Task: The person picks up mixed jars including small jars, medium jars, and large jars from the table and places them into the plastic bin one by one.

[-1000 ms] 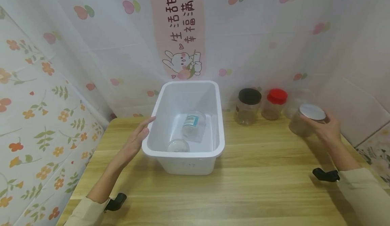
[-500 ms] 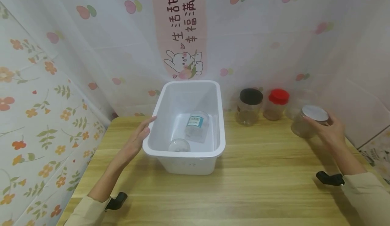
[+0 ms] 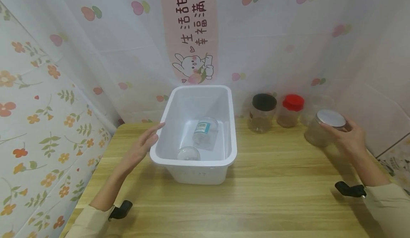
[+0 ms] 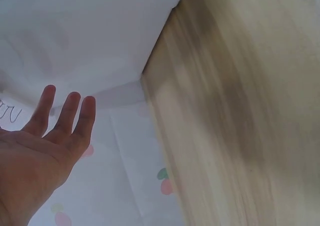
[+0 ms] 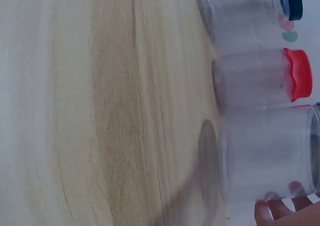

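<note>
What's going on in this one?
A person's right-hand grip is around a pale-lidded jar; whether it is lifted off the wooden table is hard to tell. The left-hand grip is open at the left side of a white bin. In the bin lie a clear labelled container and a round clear container. A black-lidded jar and a red-lidded jar stand between the bin and the pale-lidded jar.

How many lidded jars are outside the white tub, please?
3: a black-lidded jar nearest the white tub; a red-lidded jar beside it; a silver-lidded jar in the right hand. More may hide behind it.
</note>
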Demonstrator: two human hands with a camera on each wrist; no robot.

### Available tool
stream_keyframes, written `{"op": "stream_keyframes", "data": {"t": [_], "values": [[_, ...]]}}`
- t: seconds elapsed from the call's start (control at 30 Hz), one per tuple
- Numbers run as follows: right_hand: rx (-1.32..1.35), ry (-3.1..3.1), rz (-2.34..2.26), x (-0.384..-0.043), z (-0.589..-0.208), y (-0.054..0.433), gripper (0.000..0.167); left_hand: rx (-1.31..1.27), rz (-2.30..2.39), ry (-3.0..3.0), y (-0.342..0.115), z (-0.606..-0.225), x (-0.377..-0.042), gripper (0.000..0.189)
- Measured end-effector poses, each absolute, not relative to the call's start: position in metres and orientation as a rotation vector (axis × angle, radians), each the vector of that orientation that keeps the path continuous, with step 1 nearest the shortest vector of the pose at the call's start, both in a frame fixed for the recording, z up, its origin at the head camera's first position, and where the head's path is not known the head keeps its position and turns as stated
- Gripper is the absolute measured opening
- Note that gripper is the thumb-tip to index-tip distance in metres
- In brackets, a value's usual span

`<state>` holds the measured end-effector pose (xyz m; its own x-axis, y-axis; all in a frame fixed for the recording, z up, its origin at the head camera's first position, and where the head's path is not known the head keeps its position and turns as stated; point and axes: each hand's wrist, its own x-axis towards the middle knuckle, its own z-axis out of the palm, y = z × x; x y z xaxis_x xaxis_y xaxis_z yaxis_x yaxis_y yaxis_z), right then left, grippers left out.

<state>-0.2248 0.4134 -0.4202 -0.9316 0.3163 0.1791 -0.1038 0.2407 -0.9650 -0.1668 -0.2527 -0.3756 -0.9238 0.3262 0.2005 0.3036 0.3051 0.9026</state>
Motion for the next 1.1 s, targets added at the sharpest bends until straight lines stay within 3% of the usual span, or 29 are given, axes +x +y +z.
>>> {"op": "stream_keyframes", "data": {"t": [0.43,1.1], "values": [[-0.144,-2.095,1.88,-0.222,-0.412,0.406,0.076,0.586,1.766,2.466,-0.26,-0.366,-0.173,0.045],[0.093,-2.093,1.973,-0.218,-0.396,0.382,0.068,0.581,1.827,2.394,-0.261,-0.368,-0.175,0.047]]}}
